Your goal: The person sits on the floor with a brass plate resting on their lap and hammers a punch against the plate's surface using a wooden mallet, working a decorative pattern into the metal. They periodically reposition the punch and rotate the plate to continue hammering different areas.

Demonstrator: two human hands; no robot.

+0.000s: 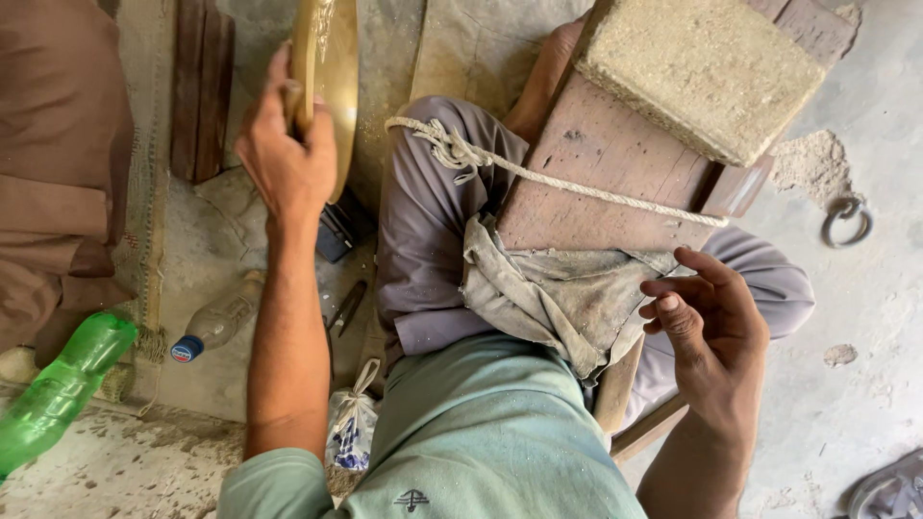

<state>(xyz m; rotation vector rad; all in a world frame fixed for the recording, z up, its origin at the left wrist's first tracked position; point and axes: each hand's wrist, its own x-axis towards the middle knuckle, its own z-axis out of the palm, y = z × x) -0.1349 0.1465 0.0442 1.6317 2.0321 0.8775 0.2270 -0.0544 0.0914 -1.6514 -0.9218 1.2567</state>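
1. Brass disc [327, 67]: you hold it on edge in your left hand [286, 154], fingers wrapped over its lower rim, well to the left of the wooden board [606, 163]. Pale dust clings to its face; how far it has been worked cannot be told.
2. Right hand [707, 322]: empty, fingers loosely curled, just off the board's near right corner.
3. Wooden board: resting across your lap, lashed to your knee by a rope [538, 178].
4. Abrasive block [707, 67]: lying on the board's far end, untouched by either hand.
5. Grey cloth [558, 293]: draped over the board's near edge.
6. Judgement: the disc is off the board, so no rubbing is in hand now.
7. Left of the board, past your arm: clear bottle [216, 322], green bottle [62, 384].
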